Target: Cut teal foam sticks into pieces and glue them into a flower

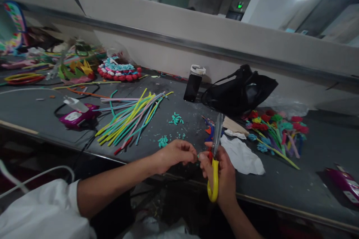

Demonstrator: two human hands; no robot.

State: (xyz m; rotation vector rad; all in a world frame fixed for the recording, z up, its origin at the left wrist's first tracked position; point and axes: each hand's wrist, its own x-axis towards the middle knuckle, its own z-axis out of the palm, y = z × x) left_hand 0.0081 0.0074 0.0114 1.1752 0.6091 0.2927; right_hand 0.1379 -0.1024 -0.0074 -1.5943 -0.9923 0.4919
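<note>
My right hand (pixel 224 171) is closed around yellow-handled scissors (pixel 215 173), their blades pointing up and away from me. Beside it my left hand (pixel 179 154) has its fingers pinched together, close to the right thumb. A tiny green bit shows between the two hands, too small to make out well. Just beyond the left hand lie a small pile of green cut pieces (pixel 162 141) and, farther back, another green pile (pixel 176 118). To the left a loose bundle of yellow, green, pink and blue fuzzy stems (pixel 134 119) rests on the dark table (pixel 157 153).
A purple box (pixel 74 119) with a white plug stands left. At the back are a dark bottle (pixel 193 84) and a black bag (pixel 241 93). Right of the scissors lie white tissue (pixel 242 157), a blue-orange tool (pixel 209 130) and colourful stem flowers (pixel 280 130). Another purple box (pixel 343 185) sits far right.
</note>
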